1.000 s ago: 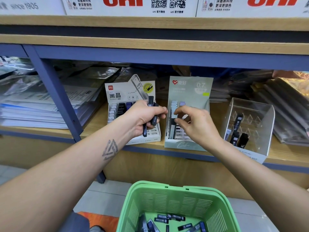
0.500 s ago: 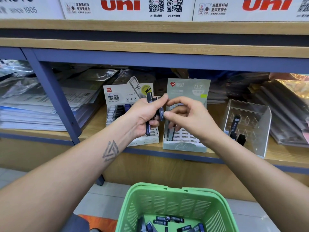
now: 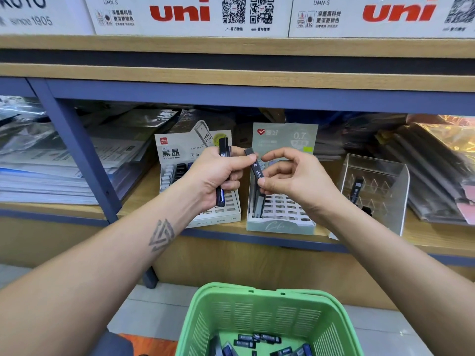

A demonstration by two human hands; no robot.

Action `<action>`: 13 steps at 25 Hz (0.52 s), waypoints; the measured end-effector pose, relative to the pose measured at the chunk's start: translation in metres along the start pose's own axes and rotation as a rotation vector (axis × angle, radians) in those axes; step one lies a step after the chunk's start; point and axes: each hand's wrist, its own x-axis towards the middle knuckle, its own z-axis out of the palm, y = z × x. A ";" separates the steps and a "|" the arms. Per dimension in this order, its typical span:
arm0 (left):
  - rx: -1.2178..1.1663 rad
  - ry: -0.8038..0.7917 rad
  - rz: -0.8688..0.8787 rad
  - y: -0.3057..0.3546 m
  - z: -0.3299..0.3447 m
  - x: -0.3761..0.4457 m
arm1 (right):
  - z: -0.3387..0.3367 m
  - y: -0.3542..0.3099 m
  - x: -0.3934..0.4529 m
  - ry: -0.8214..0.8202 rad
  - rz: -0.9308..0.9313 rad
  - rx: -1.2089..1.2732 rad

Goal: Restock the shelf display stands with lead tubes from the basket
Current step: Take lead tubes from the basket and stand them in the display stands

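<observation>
My left hand grips a small bunch of dark lead tubes upright in front of the white display stand. Its thumb also touches one more black lead tube, marked 2B, which my right hand pinches between thumb and fingers. That tube hangs above the pale green 0.7 display stand, which has a few tubes in its left slots. A clear acrylic stand to the right holds a few dark tubes. The green basket below contains several more tubes.
Stacks of papers and plastic sleeves fill the shelf on the left and right. A blue upright post divides the shelf bays. White uni cartons sit on the shelf above.
My right hand has left the green stand's slots, come up to my left hand and taken hold of one black tube from the bunch.
</observation>
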 end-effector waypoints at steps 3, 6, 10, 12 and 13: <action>0.046 0.031 0.059 -0.001 0.007 0.000 | -0.015 0.000 -0.007 0.057 -0.046 -0.100; 0.119 -0.020 0.098 -0.003 0.023 -0.003 | -0.033 0.001 -0.016 0.146 -0.126 -0.234; 0.181 -0.074 0.108 -0.010 0.051 -0.007 | -0.061 0.006 -0.027 0.254 -0.135 -0.314; 0.194 -0.080 0.088 -0.016 0.064 -0.005 | -0.074 0.008 -0.031 0.292 -0.146 -0.358; 0.203 -0.075 0.077 -0.021 0.070 -0.002 | -0.081 0.010 -0.033 0.309 -0.148 -0.369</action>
